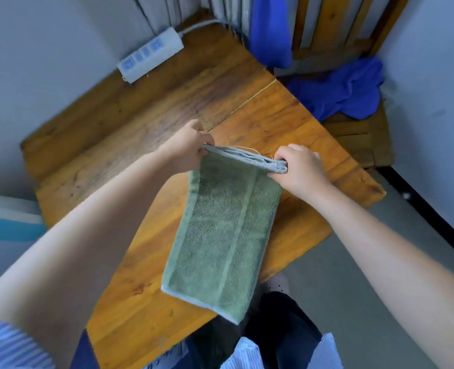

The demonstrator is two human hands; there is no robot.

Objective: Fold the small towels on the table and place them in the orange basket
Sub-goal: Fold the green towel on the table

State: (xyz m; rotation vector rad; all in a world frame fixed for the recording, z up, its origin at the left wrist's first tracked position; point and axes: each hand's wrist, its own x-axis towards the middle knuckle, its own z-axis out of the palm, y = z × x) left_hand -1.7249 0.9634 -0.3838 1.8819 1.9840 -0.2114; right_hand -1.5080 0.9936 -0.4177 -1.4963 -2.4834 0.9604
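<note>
**Green towel held up over the table, both hands on its top edge**

I see the green towel (220, 230) hanging in the air above the wooden table (130, 134), folded over so several layers bunch at the top edge. My left hand (186, 150) pinches the top left corner, fingers curled round the bunched edge. My right hand (299, 169) grips the top right corner the same way, its knuckles facing the camera. The towel hangs straight down from the two hands, with its lower end past the table's near edge, in front of dark trousers (281, 331).

The table surface beneath the towel is hidden by the cloth and my forearms. At the far left of the table, against the wall, lies a white power strip (151, 55), its cable running off toward the corner. Beyond the table's far right edge a wooden chair (359, 134) stands with crumpled blue cloth (345, 91) heaped on its seat and more blue fabric draped over its slatted back. The chair stands well apart from my hands. I cannot see the orange basket in this view.
</note>
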